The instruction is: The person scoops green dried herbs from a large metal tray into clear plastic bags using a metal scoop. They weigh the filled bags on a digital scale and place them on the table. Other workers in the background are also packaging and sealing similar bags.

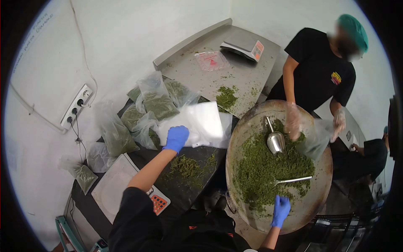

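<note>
My left hand (pixel 177 138), in a blue glove, is closed at the near edge of a stack of clear plastic bags (pixel 205 119), its fingers pinched on a bag. My right hand (pixel 280 211), also blue-gloved, hovers over the near side of a large round pan (pixel 321 185). Its fingers are curled in; whether anything is in them is hidden. Chopped green leaves (pixel 256 172) cover much of the pan. A metal spoon (pixel 296 179) lies on them just beyond my right hand, and a metal scoop (pixel 276 142) rests farther back.
Filled bags of green leaves (pixel 159 105) crowd the back left. A weighing scale (pixel 119 185) stands by my left forearm, another scale (pixel 243 46) on the far steel table (pixel 193 54). Across the pan, a co-worker's gloved hands (pixel 294 122) hold a clear bag (pixel 317 138). Scraps litter the black table (pixel 189 189).
</note>
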`<act>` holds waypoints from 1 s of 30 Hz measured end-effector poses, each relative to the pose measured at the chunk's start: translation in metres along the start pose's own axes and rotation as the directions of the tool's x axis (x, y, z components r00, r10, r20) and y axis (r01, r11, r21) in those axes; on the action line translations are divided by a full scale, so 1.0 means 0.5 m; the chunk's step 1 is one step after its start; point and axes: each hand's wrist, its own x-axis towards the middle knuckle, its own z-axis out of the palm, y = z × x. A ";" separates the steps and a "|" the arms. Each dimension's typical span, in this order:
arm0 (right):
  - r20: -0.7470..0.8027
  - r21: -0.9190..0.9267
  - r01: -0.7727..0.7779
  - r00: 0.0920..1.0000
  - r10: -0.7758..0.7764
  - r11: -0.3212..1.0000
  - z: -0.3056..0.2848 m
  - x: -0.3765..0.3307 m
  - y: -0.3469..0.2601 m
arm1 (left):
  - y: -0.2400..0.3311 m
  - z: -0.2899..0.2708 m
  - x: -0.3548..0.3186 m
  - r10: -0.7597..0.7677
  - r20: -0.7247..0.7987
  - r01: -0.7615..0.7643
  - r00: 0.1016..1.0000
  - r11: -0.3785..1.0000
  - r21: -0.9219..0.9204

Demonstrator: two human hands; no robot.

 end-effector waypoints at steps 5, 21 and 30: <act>-0.020 0.427 0.548 0.801 -0.598 0.719 -0.019 0.159 -0.359 | 0.073 -0.201 -0.034 0.555 -0.218 -0.519 0.803 0.830 0.205; 0.714 0.477 0.508 0.252 -0.654 0.717 0.065 0.230 -0.447 | 0.251 -0.361 -0.089 0.814 -0.186 -0.830 0.550 0.557 -0.015; 0.525 0.164 0.634 0.593 -0.611 0.756 -0.018 0.154 -0.345 | 0.392 -0.314 -0.037 0.317 0.465 -0.064 0.827 0.874 -0.482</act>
